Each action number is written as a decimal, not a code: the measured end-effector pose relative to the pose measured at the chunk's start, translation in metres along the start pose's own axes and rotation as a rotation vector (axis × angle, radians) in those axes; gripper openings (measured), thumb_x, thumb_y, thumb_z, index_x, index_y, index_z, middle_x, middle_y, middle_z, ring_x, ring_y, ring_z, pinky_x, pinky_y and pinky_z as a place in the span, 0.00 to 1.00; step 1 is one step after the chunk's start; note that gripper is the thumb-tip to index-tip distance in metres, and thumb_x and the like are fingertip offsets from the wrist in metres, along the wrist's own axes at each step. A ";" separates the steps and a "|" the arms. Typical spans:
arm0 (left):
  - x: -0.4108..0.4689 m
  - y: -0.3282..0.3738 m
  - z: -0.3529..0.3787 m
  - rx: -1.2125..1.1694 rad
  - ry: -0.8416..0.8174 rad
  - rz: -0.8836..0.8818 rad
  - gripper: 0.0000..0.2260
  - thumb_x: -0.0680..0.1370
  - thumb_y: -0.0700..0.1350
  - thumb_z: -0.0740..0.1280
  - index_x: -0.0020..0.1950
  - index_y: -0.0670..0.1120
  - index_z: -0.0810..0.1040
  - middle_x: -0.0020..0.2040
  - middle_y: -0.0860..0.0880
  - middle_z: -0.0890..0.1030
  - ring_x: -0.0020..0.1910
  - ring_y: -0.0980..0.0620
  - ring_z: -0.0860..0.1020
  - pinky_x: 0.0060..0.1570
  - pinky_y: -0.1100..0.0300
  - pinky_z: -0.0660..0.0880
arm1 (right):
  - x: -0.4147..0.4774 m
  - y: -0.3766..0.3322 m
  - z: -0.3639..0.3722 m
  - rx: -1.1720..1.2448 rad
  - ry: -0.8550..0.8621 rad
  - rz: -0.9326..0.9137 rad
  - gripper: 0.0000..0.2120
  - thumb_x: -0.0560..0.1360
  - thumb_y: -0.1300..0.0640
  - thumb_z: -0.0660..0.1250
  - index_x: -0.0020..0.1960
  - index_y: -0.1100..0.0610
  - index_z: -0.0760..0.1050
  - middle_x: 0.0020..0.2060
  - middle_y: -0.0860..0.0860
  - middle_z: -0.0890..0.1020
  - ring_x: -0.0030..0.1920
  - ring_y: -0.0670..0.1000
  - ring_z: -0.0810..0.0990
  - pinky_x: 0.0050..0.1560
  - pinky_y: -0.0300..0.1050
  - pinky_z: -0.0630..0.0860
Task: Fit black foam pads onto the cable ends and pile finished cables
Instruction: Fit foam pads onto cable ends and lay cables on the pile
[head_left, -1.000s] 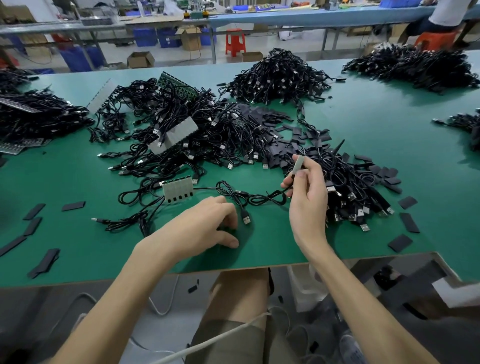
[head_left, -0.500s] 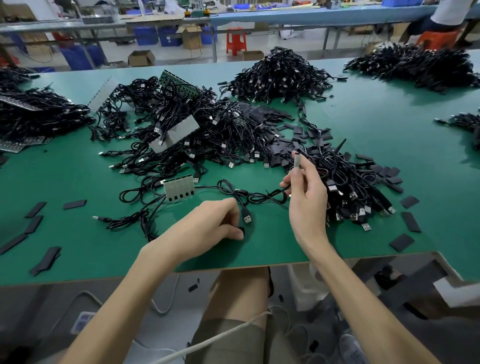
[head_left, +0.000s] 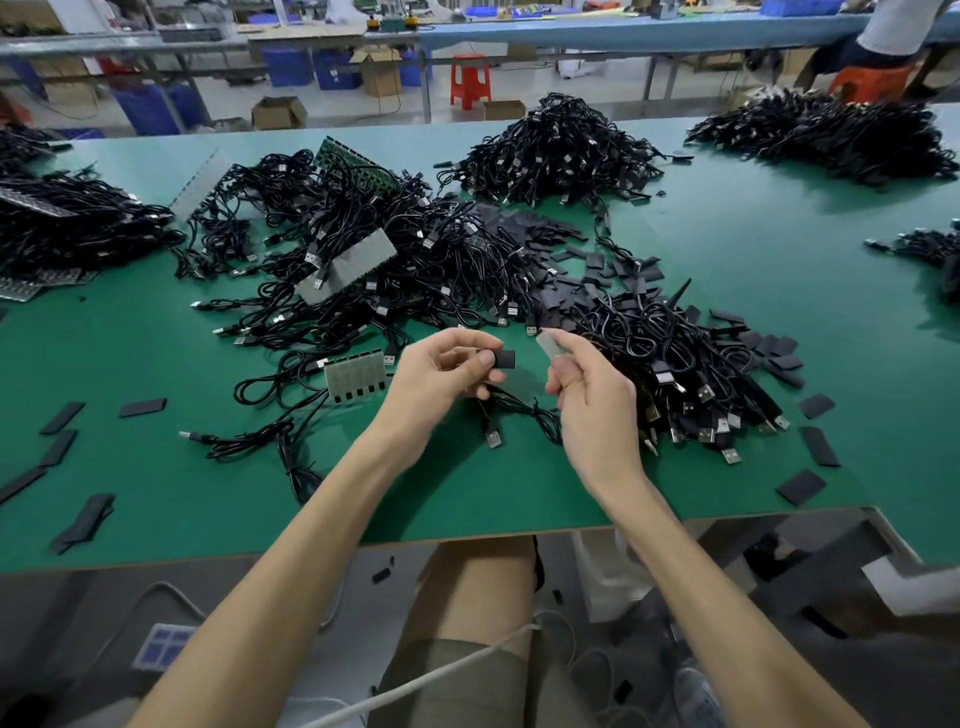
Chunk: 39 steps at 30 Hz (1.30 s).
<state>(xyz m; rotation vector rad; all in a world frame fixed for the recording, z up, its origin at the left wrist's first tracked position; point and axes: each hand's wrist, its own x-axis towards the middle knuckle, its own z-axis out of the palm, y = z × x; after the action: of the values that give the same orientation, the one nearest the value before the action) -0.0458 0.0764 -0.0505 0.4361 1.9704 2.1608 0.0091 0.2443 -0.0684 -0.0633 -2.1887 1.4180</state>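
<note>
Raised from the green table (head_left: 779, 270) since the earlier frame, the left hand (head_left: 441, 376) is now held level with the right hand (head_left: 597, 400), which has been kept in much the same place. A wide tangle of black cables (head_left: 395, 260) is spread across the middle of the table. A tidier heap (head_left: 685, 374), with plugs turned toward the near edge, is laid just right of the hands and is judged to be the finished pile. Loose foam pads (head_left: 576, 260) are scattered between the two.

The pale flat end (head_left: 546, 343) of one cable (head_left: 524, 413) is gripped by the curled right fingers, and the rest of that cable is left trailing on the table beneath both hands. A small black pad (head_left: 503, 358) is pinched between the left thumb and fingers. Pad and cable end are held near each other but apart.

The fitting step is judged to be just starting. For the next move, the pad would need to be lined up squarely with the flat end and brought onto it without the soft foam being crumpled.
</note>
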 end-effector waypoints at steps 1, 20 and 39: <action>0.002 -0.003 0.000 -0.045 0.004 -0.020 0.05 0.80 0.35 0.68 0.55 0.39 0.81 0.43 0.43 0.85 0.38 0.53 0.81 0.39 0.64 0.78 | 0.000 -0.002 0.000 -0.001 -0.017 0.001 0.12 0.85 0.60 0.59 0.64 0.51 0.77 0.37 0.46 0.78 0.35 0.44 0.73 0.38 0.33 0.69; -0.002 -0.013 0.007 -0.026 0.054 0.109 0.10 0.79 0.33 0.69 0.60 0.37 0.82 0.50 0.40 0.86 0.43 0.45 0.86 0.46 0.60 0.82 | 0.000 -0.001 0.001 0.083 -0.107 0.010 0.06 0.84 0.59 0.63 0.56 0.54 0.79 0.36 0.43 0.83 0.31 0.42 0.76 0.37 0.41 0.75; -0.006 -0.012 0.006 -0.035 0.071 0.142 0.08 0.79 0.31 0.68 0.56 0.36 0.83 0.42 0.41 0.86 0.39 0.47 0.85 0.43 0.60 0.82 | -0.003 -0.007 -0.003 0.144 -0.087 0.029 0.09 0.84 0.60 0.64 0.56 0.55 0.83 0.36 0.49 0.82 0.34 0.56 0.76 0.38 0.52 0.75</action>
<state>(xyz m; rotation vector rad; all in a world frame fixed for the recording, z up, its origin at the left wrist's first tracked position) -0.0385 0.0814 -0.0622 0.5149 1.9912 2.3237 0.0147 0.2424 -0.0623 0.0191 -2.1552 1.6186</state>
